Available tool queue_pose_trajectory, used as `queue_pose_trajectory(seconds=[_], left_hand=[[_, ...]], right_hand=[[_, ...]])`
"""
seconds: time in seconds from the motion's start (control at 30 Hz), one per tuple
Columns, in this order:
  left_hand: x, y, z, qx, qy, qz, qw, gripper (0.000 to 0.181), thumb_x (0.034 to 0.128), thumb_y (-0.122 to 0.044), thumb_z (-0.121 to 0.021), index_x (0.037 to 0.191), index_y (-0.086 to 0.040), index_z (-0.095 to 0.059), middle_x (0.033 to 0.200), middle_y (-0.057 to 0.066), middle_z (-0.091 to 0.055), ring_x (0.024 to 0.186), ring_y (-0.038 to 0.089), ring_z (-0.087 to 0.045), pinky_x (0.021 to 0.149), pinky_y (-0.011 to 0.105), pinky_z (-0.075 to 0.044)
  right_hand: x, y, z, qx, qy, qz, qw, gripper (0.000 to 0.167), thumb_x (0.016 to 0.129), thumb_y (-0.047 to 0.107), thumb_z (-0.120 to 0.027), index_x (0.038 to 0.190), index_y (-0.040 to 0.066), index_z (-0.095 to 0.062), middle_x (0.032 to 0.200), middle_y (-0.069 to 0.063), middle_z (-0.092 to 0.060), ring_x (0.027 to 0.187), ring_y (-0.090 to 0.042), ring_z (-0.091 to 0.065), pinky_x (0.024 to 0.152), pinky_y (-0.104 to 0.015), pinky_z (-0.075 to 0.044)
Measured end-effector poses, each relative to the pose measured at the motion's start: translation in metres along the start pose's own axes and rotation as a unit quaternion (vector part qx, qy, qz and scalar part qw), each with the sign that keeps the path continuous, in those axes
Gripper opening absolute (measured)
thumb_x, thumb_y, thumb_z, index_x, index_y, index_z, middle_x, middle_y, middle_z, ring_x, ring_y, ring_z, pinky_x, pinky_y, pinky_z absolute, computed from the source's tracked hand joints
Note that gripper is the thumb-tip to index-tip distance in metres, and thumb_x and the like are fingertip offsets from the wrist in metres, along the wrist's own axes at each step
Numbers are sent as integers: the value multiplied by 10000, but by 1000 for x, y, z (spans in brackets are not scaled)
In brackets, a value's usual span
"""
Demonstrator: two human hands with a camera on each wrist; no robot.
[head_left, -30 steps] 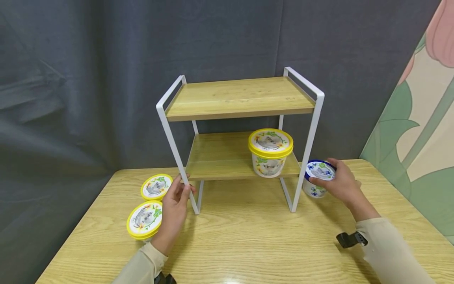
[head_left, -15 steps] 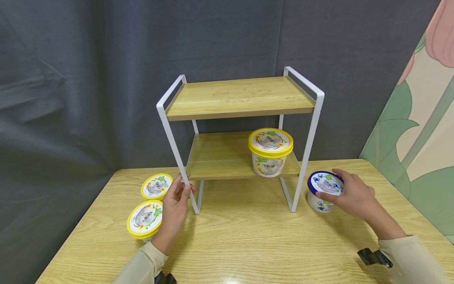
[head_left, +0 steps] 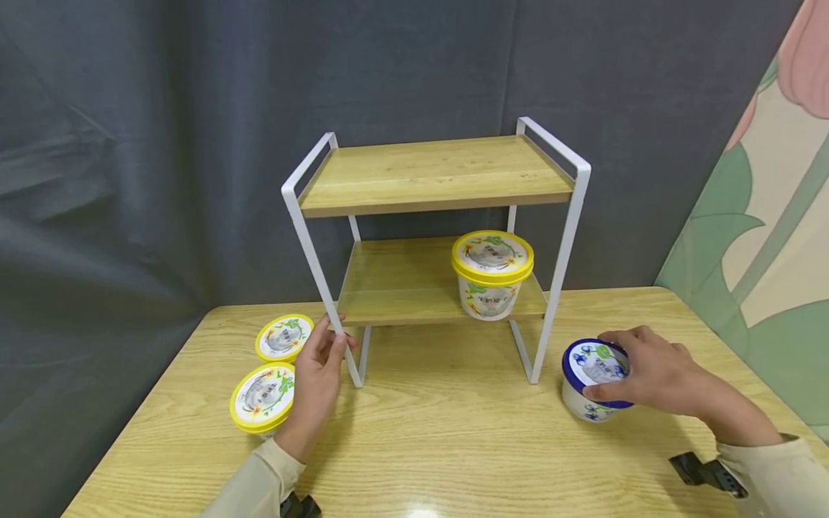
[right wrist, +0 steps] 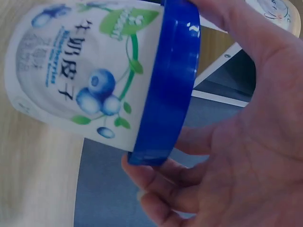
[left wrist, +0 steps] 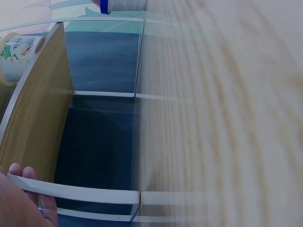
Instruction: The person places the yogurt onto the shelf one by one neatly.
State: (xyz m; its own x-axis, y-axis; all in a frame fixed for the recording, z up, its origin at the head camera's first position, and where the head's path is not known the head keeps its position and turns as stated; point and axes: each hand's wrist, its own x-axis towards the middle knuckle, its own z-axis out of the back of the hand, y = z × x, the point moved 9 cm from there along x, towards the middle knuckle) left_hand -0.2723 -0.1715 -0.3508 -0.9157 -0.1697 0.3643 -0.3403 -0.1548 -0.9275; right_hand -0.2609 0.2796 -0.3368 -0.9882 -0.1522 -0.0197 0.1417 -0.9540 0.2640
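Note:
My right hand (head_left: 667, 378) grips a blue-lidded ice cream-style tub (head_left: 596, 367) from above by its lid, thumb on one side and fingers on the other. Blueberries are printed on the tub's white side (right wrist: 90, 75). It is over the table, right of a two-tier wooden shelf rack (head_left: 434, 176); whether its base touches the tabletop I cannot tell. My left hand (head_left: 317, 381) holds the rack's white front-left leg (left wrist: 85, 193), fingers curled around it. On the lower board, toward the right, stands a yellow-lidded tub (head_left: 494, 266).
Two more yellow-lidded tubs, a rear one (head_left: 285, 338) and a front one (head_left: 262, 399), stand left of the rack beside my left hand. A dark curtain (head_left: 414, 72) hangs behind the wooden table (head_left: 440, 446). A flower-painted wall (head_left: 764, 288) borders the right.
My right hand has drawn the blue-lidded tub toward me and slightly right, away from the rack's right leg. My left hand keeps hold of the left leg.

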Motion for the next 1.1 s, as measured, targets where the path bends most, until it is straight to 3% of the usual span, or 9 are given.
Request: queue_pose_trajectory(seconds=[0.23, 0.4, 0.57, 0.77, 0.93, 1.1], left_hand=[[-1, 1, 1, -29, 13, 16, 10000, 322, 1026, -116, -527, 1344, -81, -556, 924, 92, -660, 868, 88, -620, 829, 189, -485], [-1, 2, 1, -74, 20, 4, 10000, 320, 1026, -115, -525, 1343, -84, -556, 910, 40, -655, 870, 108, -618, 835, 194, -484], [0, 0, 0, -65, 92, -38, 9999, 320, 1030, -115, -524, 1347, -103, -561, 898, -29, -645, 892, 166, -633, 841, 209, -489], [1, 0, -1, 10, 114, -76, 9999, 322, 1029, -111, -524, 1348, -116, -567, 934, 121, -649, 885, 147, -639, 841, 222, -493], [1, 0, -1, -1, 101, -87, 9999, 324, 1027, -111, -526, 1348, -111, -565, 924, 92, -652, 880, 109, -630, 840, 216, -491], [2, 1, 0, -47, 81, -124, 9999, 323, 1024, -115, -531, 1345, -115, -566, 917, 93, -648, 874, 107, -623, 835, 215, -486]], right_hand=[[-1, 3, 1, -143, 6, -19, 9999, 1017, 687, 652, -796, 1377, -30, -490, 1202, -326, -531, 1024, -450, -554, 760, -597, -338], [0, -3, 2, -366, 146, -129, 9991, 1147, 708, 719, -740, 1469, -48, -356, 1286, -394, -466, 1105, -589, -508, 723, -657, -384], [-3, -12, 9, -109, 162, 290, 9994, 1042, 754, 590, -787, 1474, -40, -374, 1395, -415, -372, 1195, -648, -399, 797, -766, -399], [-8, -19, 8, 289, 334, 794, 9959, 1031, 663, 499, -878, 1448, -13, -448, 1414, -367, -421, 1250, -608, -372, 865, -739, -405], [-9, -23, 2, 603, 694, 844, 9922, 991, 659, 438, -893, 1438, 0, -466, 1298, -281, -529, 1110, -470, -548, 788, -561, -519], [-9, -20, 0, 761, 820, 890, 9897, 981, 642, 398, -910, 1429, 9, -472, 1201, -158, -564, 1029, -293, -551, 737, -368, -480]])
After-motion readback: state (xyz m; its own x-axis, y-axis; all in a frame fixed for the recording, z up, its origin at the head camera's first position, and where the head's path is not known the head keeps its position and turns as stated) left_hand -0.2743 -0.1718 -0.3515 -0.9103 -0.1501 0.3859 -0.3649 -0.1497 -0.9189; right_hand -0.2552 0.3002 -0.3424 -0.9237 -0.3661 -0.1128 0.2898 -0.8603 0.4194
